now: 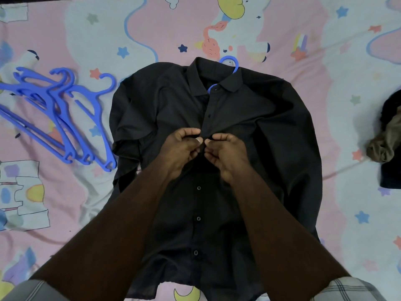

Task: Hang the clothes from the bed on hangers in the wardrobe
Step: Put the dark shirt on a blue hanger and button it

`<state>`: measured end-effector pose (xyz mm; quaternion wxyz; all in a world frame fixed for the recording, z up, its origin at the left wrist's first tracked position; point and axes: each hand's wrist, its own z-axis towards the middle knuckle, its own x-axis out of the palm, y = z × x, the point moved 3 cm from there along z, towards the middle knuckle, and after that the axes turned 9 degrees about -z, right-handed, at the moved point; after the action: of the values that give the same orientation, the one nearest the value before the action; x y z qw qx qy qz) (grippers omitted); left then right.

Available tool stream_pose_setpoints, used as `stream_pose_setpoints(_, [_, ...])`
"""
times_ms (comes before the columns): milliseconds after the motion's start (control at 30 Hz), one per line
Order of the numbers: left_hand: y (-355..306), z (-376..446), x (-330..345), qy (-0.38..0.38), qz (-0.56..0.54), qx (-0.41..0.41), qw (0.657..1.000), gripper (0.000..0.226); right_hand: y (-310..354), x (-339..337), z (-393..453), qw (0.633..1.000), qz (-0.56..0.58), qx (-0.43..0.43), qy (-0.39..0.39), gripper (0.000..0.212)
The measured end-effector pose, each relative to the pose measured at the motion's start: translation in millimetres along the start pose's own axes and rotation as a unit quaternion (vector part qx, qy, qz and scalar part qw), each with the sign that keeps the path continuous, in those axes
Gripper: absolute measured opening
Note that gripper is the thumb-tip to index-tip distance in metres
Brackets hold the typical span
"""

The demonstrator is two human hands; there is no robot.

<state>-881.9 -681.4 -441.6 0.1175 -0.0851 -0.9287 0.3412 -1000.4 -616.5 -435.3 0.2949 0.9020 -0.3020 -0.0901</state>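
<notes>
A black button-up shirt (249,131) lies spread flat on the bed, collar away from me. A blue hanger (230,63) sits inside it; only its hook shows above the collar and a bit at the neck opening. My left hand (181,148) and my right hand (225,152) meet at the shirt's front placket, mid-chest. Each pinches an edge of the placket between thumb and fingers. Two buttons above my hands look fastened.
Several spare blue hangers (65,118) lie in a pile on the pink patterned bedsheet (325,51) to the left of the shirt. A bundle of dark and olive clothes (388,135) lies at the right edge of the bed.
</notes>
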Motion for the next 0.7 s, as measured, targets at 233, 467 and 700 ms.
stream_pose_setpoints(233, [22.2,12.2,-4.7,-0.005,0.268,0.039,0.963,0.013,16.9,0.5,17.8,0.930,-0.274,-0.187,-0.158,0.014])
stream_pose_setpoints(467, [-6.9,22.4,0.7,-0.092,0.371,0.133,0.914,0.012,25.7,-1.0,58.4,0.884,-0.418,-0.137,-0.157,0.023])
stream_pose_setpoints(700, [-15.9,49.8,13.2,-0.067,0.411,0.202,0.887,0.026,23.3,5.4,58.7,0.861,-0.451,-0.172,-0.158,0.039])
